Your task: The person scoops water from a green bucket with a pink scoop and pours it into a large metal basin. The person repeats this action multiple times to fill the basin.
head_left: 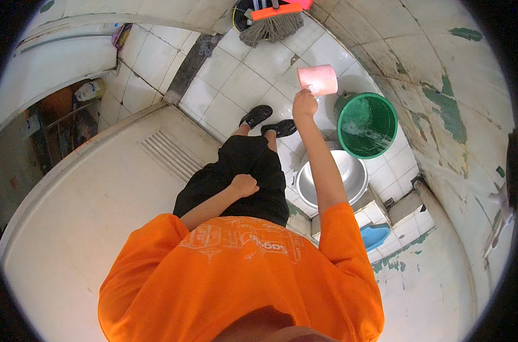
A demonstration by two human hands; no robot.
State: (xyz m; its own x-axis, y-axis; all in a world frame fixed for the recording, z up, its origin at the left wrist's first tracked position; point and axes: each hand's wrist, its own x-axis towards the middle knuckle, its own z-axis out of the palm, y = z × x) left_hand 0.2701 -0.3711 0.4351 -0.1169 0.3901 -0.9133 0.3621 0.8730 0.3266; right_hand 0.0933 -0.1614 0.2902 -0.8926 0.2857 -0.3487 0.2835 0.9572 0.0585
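Observation:
My right hand (pixel 306 105) is stretched forward and closed around the handle of a pink water dipper (pixel 319 80). The dipper is tilted on its side in the air, left of a green bucket (pixel 343 134). White streaks, which look like water, show inside the bucket. My left hand (pixel 245 185) is curled into a fist in front of my black shorts, with no object visible in it. Beneath my right forearm stands a silver metal basin (pixel 359 182), partly hidden by the arm.
A grey string mop (pixel 273 29) with an orange head leans at the far end of the tiled floor (pixel 225 85). A blue plastic item (pixel 375 235) lies by the low tiled ledge at right. Peeling wall (pixel 407 62) bounds the right; a white door panel (pixel 94 216) stands left.

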